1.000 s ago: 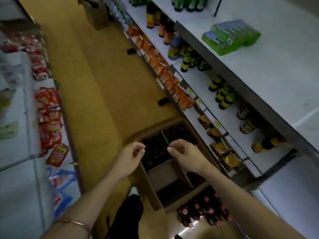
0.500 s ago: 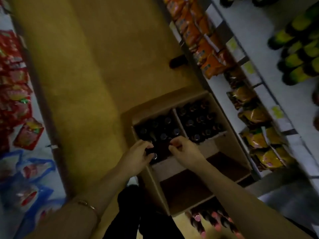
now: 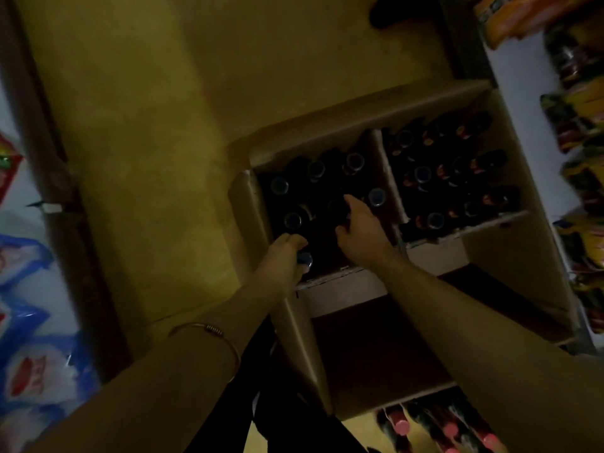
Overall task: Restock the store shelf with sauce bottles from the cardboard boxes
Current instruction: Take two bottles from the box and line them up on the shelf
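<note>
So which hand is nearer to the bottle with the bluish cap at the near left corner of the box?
Left. The left hand is curled right at that bottle's cap, touching it. The right hand is off to the right, reaching onto other dark bottles in the same compartment.

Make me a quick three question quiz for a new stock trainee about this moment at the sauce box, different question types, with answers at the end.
1. True or false: the left hand has its grip on a bottle at the near edge of the left compartment.
2. Multiple choice: where is the right hand? A) on the shelf, B) reaching into the left compartment among the dark bottles, C) in the empty section.
3. Fill in: the section of the cardboard box nearest the person holds ____ bottles.

Key: 1 true; 2 B; 3 no. Whether the right hand's fingers have closed round a bottle is too dark to tell.
</note>
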The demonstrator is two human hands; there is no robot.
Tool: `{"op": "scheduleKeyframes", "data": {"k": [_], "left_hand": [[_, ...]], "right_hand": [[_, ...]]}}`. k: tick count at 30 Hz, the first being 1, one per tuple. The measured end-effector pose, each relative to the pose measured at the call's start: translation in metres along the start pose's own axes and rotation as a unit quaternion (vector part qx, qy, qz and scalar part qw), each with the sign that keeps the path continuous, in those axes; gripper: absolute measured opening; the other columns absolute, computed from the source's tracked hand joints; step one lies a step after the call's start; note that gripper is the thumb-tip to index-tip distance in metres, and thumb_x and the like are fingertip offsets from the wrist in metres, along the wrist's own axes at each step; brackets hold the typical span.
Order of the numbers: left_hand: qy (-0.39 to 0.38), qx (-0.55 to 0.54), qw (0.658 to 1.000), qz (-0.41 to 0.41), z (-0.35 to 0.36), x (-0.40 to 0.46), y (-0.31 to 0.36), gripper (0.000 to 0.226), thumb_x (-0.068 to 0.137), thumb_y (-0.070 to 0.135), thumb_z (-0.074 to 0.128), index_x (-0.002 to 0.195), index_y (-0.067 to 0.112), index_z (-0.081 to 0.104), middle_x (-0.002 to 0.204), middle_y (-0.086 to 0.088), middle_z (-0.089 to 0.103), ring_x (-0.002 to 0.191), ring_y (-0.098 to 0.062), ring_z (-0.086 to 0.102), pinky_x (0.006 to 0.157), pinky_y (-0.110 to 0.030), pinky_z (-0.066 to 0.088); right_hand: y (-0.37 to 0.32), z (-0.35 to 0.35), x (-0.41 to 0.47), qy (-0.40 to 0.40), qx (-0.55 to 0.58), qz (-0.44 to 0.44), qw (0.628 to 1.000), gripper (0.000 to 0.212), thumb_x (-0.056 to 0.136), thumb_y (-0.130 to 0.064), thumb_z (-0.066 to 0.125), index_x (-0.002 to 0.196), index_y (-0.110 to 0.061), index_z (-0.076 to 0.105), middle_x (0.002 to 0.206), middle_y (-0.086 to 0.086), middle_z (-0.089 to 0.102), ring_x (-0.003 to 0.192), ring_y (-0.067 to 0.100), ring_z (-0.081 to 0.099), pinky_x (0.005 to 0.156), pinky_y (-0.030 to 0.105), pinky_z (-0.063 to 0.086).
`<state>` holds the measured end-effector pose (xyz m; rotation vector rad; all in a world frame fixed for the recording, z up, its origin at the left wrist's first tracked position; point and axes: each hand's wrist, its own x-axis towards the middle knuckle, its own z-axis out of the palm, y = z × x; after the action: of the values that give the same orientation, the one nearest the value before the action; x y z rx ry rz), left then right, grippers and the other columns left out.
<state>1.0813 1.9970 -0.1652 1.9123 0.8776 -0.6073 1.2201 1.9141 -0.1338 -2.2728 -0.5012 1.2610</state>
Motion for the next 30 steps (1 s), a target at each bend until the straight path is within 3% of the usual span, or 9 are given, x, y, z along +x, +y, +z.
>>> {"op": "scheduleKeyframes", "data": {"k": [3, 7, 9, 11, 13, 17, 20, 24, 30], "left_hand": [[-0.023, -0.119, 0.993, -0.001, 0.009, 0.008, -0.003, 0.053, 0.079, 0.012, 0.077, 0.128, 0.01, 0.057, 0.127, -0.006, 0.059, 0.116, -0.016, 0.056, 0.093, -0.017, 0.044], [-0.036, -0.166, 0.985, 0.033, 0.023, 0.011, -0.011, 0.056, 0.076, 0.024, 0.081, 0.128, 0.02, 0.059, 0.122, 0.009, 0.063, 0.114, -0.003, 0.055, 0.085, -0.001, 0.04], [-0.033, -0.136, 0.988, 0.059, 0.027, 0.014, -0.009, 0.053, 0.08, 0.01, 0.074, 0.13, 0.017, 0.057, 0.124, 0.003, 0.062, 0.114, -0.005, 0.054, 0.087, -0.003, 0.04], [-0.003, -0.106, 0.992, 0.062, 0.032, 0.021, -0.007, 0.049, 0.08, -0.001, 0.065, 0.126, 0.014, 0.06, 0.123, -0.002, 0.062, 0.115, -0.014, 0.054, 0.093, -0.016, 0.042], [0.037, -0.063, 0.995, 0.074, 0.043, 0.032, -0.009, 0.041, 0.076, 0.001, 0.067, 0.116, 0.012, 0.065, 0.123, -0.007, 0.061, 0.118, -0.025, 0.052, 0.099, -0.024, 0.037], [0.045, 0.034, 0.998, 0.03, 0.06, 0.045, -0.015, 0.04, 0.083, 0.026, 0.071, 0.122, 0.025, 0.06, 0.142, -0.007, 0.034, 0.129, -0.031, 0.027, 0.107, -0.031, 0.028], [0.094, 0.031, 0.994, 0.052, 0.063, 0.043, -0.015, 0.042, 0.082, 0.041, 0.072, 0.12, 0.025, 0.063, 0.142, -0.007, 0.037, 0.131, -0.029, 0.03, 0.104, -0.042, 0.039], [0.12, 0.041, 0.991, 0.049, 0.065, 0.041, -0.011, 0.054, 0.077, 0.067, 0.062, 0.116, 0.03, 0.064, 0.143, 0.001, 0.039, 0.13, -0.024, 0.033, 0.095, -0.042, 0.045], [0.136, -0.004, 0.987, 0.083, 0.064, 0.042, -0.017, 0.037, 0.081, 0.027, 0.075, 0.116, 0.017, 0.066, 0.134, -0.005, 0.053, 0.121, -0.03, 0.044, 0.098, -0.037, 0.041]], "right_hand": [[0.009, 0.012, 0.022, 0.007, 0.046, 0.006, 0.999, 0.061, 0.095, -0.005, 0.055, 0.149, -0.009, 0.029, 0.147, 0.013, 0.042, 0.135, 0.026, 0.04, 0.103, 0.022, 0.033], [0.022, 0.026, 0.045, 0.022, 0.169, 0.038, 0.985, 0.052, 0.088, -0.009, 0.067, 0.136, -0.013, 0.047, 0.129, 0.009, 0.054, 0.124, 0.026, 0.051, 0.104, 0.034, 0.043], [0.03, 0.029, 0.052, 0.039, 0.178, 0.026, 0.983, 0.049, 0.086, -0.007, 0.07, 0.132, -0.011, 0.052, 0.126, 0.007, 0.056, 0.124, 0.023, 0.051, 0.101, 0.025, 0.041], [0.037, 0.03, 0.058, 0.06, 0.142, -0.004, 0.988, 0.045, 0.085, -0.008, 0.072, 0.127, -0.008, 0.057, 0.132, 0.008, 0.056, 0.126, 0.021, 0.049, 0.095, 0.015, 0.036], [0.044, 0.032, 0.064, 0.077, 0.107, -0.035, 0.991, 0.039, 0.081, -0.014, 0.077, 0.116, -0.007, 0.062, 0.127, 0.009, 0.059, 0.124, 0.024, 0.048, 0.096, 0.02, 0.038], [0.049, 0.035, 0.07, 0.024, -0.02, -0.09, 0.995, 0.047, 0.074, -0.026, 0.083, 0.111, -0.009, 0.06, 0.121, 0.007, 0.058, 0.122, 0.024, 0.036, 0.089, 0.026, 0.034], [0.057, 0.034, 0.076, 0.036, -0.059, -0.135, 0.989, 0.055, 0.072, -0.031, 0.084, 0.12, -0.015, 0.062, 0.128, 0.006, 0.058, 0.125, 0.024, 0.038, 0.091, 0.021, 0.032], [0.066, 0.04, 0.081, 0.076, -0.103, -0.172, 0.977, 0.048, 0.079, -0.04, 0.077, 0.122, -0.021, 0.066, 0.13, 0.005, 0.056, 0.121, 0.029, 0.042, 0.093, 0.022, 0.028], [0.059, 0.037, 0.062, 0.092, 0.059, -0.128, 0.986, 0.031, 0.082, -0.031, 0.077, 0.095, -0.003, 0.071, 0.126, 0.01, 0.062, 0.123, 0.019, 0.05, 0.095, 0.013, 0.037]]}}
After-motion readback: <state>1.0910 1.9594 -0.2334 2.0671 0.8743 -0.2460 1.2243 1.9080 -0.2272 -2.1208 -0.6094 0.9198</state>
